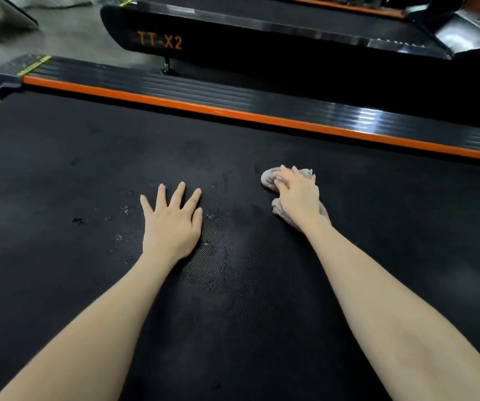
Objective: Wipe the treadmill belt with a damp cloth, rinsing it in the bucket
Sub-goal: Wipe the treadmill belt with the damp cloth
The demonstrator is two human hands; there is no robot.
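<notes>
- Cloth point(270, 180), pale and bunched into a lump, lies on the treadmill belt point(59, 169) under the right hand point(298, 195); its ends stick out beyond the fingers and beside the wrist.
- Right hand has its fingers curled over the lump and grasps it, pressing it down on the belt. I judge it is held bunched like this so that the wet part rubs hard on 1 spot.
- Left hand point(172, 221) lies flat on the belt, fingers straight and spread, holding nothing. It probably carries the weight of the body while the person leans forward.
- Belt is black with a fine dotted texture; small wet spots shine near the left hand, and a greyer patch shows between the 2 forearms.
- Orange stripe point(233, 110) runs along the far edge of the belt, next to a glossy black side rail point(261, 96).
- Second treadmill point(233, 33), marked TT-X2, stands behind.
- Bucket is not in view, so I cannot say where the rinsing is done.
</notes>
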